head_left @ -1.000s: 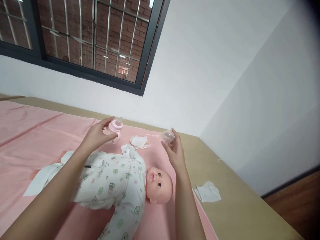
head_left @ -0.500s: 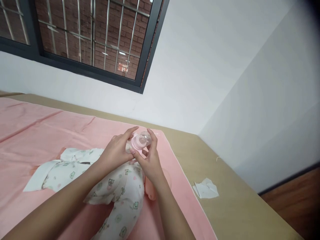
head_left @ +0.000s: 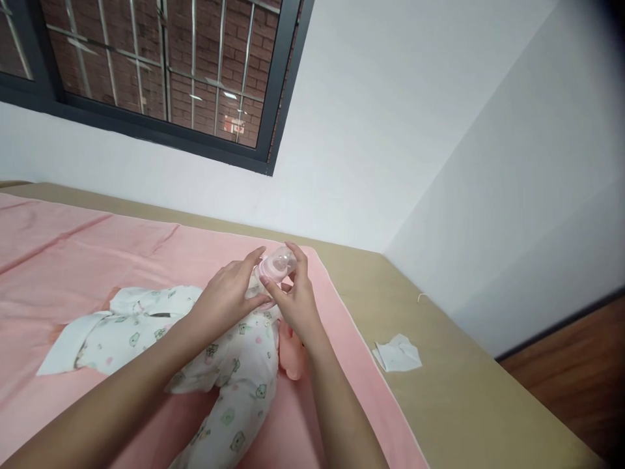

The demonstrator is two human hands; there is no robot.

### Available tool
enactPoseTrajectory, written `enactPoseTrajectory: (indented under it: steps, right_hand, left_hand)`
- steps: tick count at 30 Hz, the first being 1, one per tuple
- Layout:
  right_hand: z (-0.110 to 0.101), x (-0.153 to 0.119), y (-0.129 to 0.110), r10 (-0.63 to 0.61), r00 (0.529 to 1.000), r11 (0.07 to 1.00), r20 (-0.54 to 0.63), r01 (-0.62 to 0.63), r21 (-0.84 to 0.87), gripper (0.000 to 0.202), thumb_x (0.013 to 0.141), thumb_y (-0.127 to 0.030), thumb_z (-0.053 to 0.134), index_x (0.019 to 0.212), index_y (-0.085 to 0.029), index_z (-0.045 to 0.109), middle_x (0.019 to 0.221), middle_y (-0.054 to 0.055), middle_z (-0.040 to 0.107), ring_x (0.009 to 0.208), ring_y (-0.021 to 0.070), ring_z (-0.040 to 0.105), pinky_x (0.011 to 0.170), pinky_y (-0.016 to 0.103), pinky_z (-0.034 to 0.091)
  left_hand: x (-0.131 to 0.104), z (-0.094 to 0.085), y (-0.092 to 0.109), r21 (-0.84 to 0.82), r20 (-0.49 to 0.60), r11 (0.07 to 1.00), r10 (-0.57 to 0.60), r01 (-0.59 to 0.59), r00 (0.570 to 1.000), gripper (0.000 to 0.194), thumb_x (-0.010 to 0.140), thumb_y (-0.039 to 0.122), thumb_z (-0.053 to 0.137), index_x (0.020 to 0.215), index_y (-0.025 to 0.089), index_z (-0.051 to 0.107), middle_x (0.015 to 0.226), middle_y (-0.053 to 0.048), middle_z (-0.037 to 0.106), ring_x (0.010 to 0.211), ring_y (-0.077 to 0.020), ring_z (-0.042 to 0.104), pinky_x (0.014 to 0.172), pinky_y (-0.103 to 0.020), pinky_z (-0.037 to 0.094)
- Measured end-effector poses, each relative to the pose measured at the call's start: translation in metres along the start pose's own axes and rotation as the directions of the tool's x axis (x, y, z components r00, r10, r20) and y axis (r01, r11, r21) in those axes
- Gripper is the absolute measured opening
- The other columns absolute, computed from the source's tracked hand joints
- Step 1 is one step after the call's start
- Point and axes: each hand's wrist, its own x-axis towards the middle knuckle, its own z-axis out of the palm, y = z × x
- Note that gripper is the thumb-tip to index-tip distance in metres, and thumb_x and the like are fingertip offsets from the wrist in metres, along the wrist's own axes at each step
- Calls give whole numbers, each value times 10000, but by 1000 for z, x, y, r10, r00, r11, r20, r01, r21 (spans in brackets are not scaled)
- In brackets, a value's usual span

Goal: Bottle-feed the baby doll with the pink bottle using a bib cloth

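A small bottle (head_left: 276, 266) with a pink collar and a clear cap is held between my two hands. My left hand (head_left: 234, 284) grips its body from the left. The fingers and thumb of my right hand (head_left: 295, 296) are round the cap end. Below them lies a doll (head_left: 244, 371) in white clothes printed with small green and pink figures. Its orange-pink foot or hand (head_left: 291, 357) shows beside my right wrist, though I cannot tell which. My forearms hide part of the clothes.
The doll lies on a pink cloth (head_left: 122, 251) over a tan surface (head_left: 439, 391). A crumpled white tissue (head_left: 398, 354) rests to the right of the cloth. White walls and a barred window (head_left: 166, 71) stand behind.
The view has shifted slightly. My right hand and the clear cap sit closer against the pink collar, and the bottle has stayed between my hands.
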Motion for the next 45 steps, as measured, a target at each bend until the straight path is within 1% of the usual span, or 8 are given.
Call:
enactPoseTrajectory:
  steps: [5, 9, 11, 14, 17, 19, 33, 45]
  right_hand:
    - [-39, 15, 15, -70, 974, 991, -216, 43, -127, 719, 766, -372, 655, 1400, -295, 325, 1253, 84, 519, 1028, 190, 578, 738, 287, 545]
    - [-87, 25, 56, -139, 907, 926, -397, -23, -378, 700, 770, -388, 621, 1399, -272, 337, 1322, 99, 481, 1045, 201, 556, 796, 325, 515]
    - [-108, 26, 83, -146, 891, 867, -429, -93, -489, 651, 767, -372, 600, 1371, -253, 389, 1301, 104, 502, 1088, 221, 534, 877, 369, 482]
    - [-128, 22, 118, -99, 886, 812, -452, -191, -552, 657, 745, -339, 584, 1364, -214, 402, 1270, 126, 525, 1120, 247, 521, 933, 406, 439]
    - [-135, 16, 137, -29, 882, 786, -470, -270, -556, 662, 738, -329, 553, 1370, -204, 400, 1240, 136, 532, 1081, 250, 535, 926, 413, 430]
    - [-136, 14, 143, 2, 880, 773, -475, -302, -557, 662, 732, -340, 538, 1368, -206, 407, 1223, 135, 532, 1072, 253, 534, 920, 410, 427]
    - [-141, 16, 153, 33, 844, 772, -535, -361, -523, 665, 709, -377, 553, 1352, -252, 439, 1191, 77, 573, 954, 220, 565, 836, 360, 449]
    - [-140, 19, 151, 68, 839, 762, -539, -392, -515, 662, 691, -349, 554, 1339, -270, 446, 1195, 72, 572, 948, 227, 571, 812, 357, 454]
  left_hand:
    - [-10, -12, 11, -47, 44, 997, 61, -59, 997, 589, 850, 383, 559, 1394, 243, 381, 1374, -75, 516, 1242, -281, 478, 990, -422, 418]
    - [-24, -23, 35, -165, 272, 973, 202, -162, 941, 404, 845, 335, 582, 1244, 289, 548, 1228, -10, 624, 1095, -233, 585, 889, -334, 466]
    - [-37, -11, 46, -227, 368, 909, 412, -349, 833, 379, 841, 333, 613, 1212, 274, 564, 1132, -3, 660, 1006, -208, 611, 849, -307, 462]
    - [-63, 35, 54, -243, 399, 665, 732, -707, 552, 307, 881, 360, 595, 1153, 218, 570, 963, -23, 678, 911, -198, 600, 841, -323, 434]
    - [-89, 92, 50, -169, 432, 532, 797, -830, 423, 72, 915, 265, 549, 933, 239, 614, 901, -35, 669, 815, -166, 580, 690, -300, 406]
    - [-102, 118, 45, -119, 441, 480, 810, -869, 387, 121, 909, 268, 563, 816, 200, 599, 884, -20, 654, 766, -144, 565, 599, -291, 371]
    - [-129, 167, 29, 41, 469, 531, 738, -846, 486, 238, 890, 366, 586, 782, 154, 597, 732, 4, 635, 577, -157, 584, 455, -340, 261]
    - [-133, 172, 26, 27, 402, 523, 775, -852, 489, 138, 863, 368, 610, 820, 245, 565, 759, 2, 621, 619, -188, 578, 464, -331, 234]
